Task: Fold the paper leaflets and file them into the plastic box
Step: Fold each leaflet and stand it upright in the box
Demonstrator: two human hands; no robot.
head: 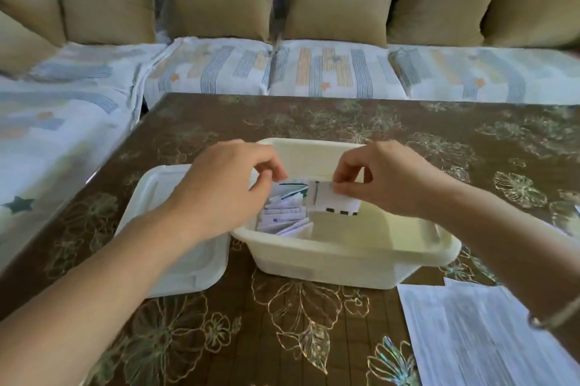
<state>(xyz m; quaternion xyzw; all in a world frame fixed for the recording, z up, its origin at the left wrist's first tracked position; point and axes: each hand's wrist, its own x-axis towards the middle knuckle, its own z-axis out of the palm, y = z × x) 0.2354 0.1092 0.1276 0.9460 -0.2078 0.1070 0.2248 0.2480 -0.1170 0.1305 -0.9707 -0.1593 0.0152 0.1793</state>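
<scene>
Step in hand: filing one folded leaflet.

Right hand (pixel 386 178) pinches the white folded paper leaflet with black squares along its lower edge (pixel 334 202) by its top edge, thumb and fingertips closed on it. The leaflet hangs upright over the inside of the cream rectangular plastic box (pixel 345 249), its long axis running left to right and its lower edge not yet down on the box floor.

Left hand (pixel 226 184) sits over the left end of the box with fingers curled, just above the row of already filed white folded leaflets (pixel 282 216). Cannot tell whether it pinches one of them or only steadies the row.

Key relation: the held leaflet is directly right of the filed row and nearly touching it, so the move is judged to be straight down, then a slight push left against the row. The right hand is the nearer one and does the work.

Possible obstruction: the filed leaflets lean and fan out, and a corner could catch the incoming one.

Around: the translucent white plastic lid (pixel 175 260) lies left of the box and touches it. Flat unfolded printed sheets (pixel 470 338) lie on the brown floral-covered bench (pixel 282 323) at the near right.
</scene>
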